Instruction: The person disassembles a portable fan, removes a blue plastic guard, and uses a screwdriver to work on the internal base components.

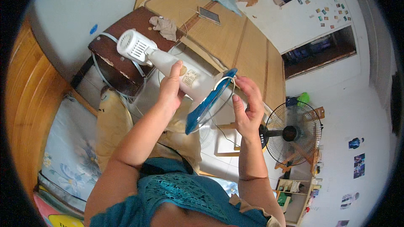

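Observation:
Tilted across the middle is a desk fan's white body (166,61), with a slotted motor housing (136,46) at its upper left end and a blue base (198,115) at the other. No blades or grille show on it. My left hand (171,88) grips the white column, thumb on top near a label. A pale power cord (223,81) loops over the base's edge. Beside that edge is my right hand (249,109), thumb and fingers apart, fingertips at the cord loop. Whether they press on the cord is hard to tell.
A brown stool-like block (122,69) holds a crumpled cloth (165,28). Beyond lies a mat-covered bed (235,38) with a tablet-like device (209,15). A black standing fan (290,133) stands at right. A pale round grille (207,135) is partly visible below the base.

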A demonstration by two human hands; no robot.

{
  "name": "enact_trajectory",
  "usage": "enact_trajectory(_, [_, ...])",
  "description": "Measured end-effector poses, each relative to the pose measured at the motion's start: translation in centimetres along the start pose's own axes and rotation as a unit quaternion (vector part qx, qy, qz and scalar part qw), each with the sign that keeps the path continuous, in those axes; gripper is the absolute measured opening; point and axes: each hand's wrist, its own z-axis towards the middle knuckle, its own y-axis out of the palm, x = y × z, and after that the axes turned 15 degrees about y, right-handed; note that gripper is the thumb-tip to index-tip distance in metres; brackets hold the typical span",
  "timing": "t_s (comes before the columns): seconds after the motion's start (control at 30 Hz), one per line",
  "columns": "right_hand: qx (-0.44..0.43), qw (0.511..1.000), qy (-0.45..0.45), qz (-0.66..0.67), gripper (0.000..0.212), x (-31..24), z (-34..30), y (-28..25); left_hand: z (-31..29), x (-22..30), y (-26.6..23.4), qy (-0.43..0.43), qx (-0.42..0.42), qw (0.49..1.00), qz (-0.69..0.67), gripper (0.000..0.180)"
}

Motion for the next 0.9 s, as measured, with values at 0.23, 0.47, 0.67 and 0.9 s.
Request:
enact_trajectory(0.23, [-0.054,0.998,-0.002,-0.024,0.035,0.1,-0.6,0.9,-0.5,-0.1,-0.3,0.102,-0.027,0.994,0.038,0.043])
enact_trajectory(0.47, [-0.061,0.998,0.021,0.024,0.033,1.1,-2.0,1.3,-1.4,1.3,0.2,0.171,-0.065,0.981,0.072,0.039])
enact_trajectory(0.67, [-0.040,0.993,0.043,0.104,0.032,0.7,-3.5,2.0,-2.1,2.1,0.3,0.216,-0.081,0.968,0.102,0.038])
enact_trajectory(0.9, [0.005,0.984,0.105,0.146,0.023,0.1,-5.6,2.0,-3.4,3.4,1.0,0.280,-0.103,0.946,0.128,0.054])
